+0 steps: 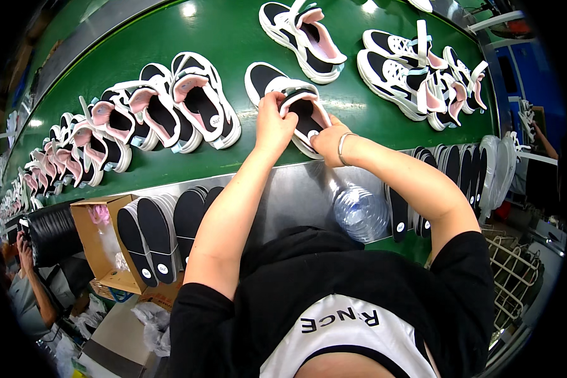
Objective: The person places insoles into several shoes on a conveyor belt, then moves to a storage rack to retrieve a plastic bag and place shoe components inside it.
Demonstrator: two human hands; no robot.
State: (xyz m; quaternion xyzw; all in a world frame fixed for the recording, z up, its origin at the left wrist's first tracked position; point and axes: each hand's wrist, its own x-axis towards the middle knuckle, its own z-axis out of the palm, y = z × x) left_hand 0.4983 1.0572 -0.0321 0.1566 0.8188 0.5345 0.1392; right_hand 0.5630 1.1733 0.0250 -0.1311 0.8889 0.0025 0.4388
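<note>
In front of me a black and white sneaker (263,80) with a pink lining sits on the green bench, toe pointing away. My left hand (274,126) is closed on the left side of its opening, by the tongue. My right hand (331,142) grips the heel, its thumb reaching inside over the insole. A black insole (303,113) lies in the shoe, with a white round mark near the heel. Just beyond stands another such sneaker (302,39). To the left is a finished-looking sneaker (205,101) of the same kind, its insole showing.
A long row of sneakers (110,120) runs left along the green bench (233,31); more sneakers (394,79) stand right. Stacked insoles (151,230) and a cardboard box (82,220) are at near left. A clear plastic bottle (361,211) lies by my right forearm. Another person's arm (38,283) shows far left.
</note>
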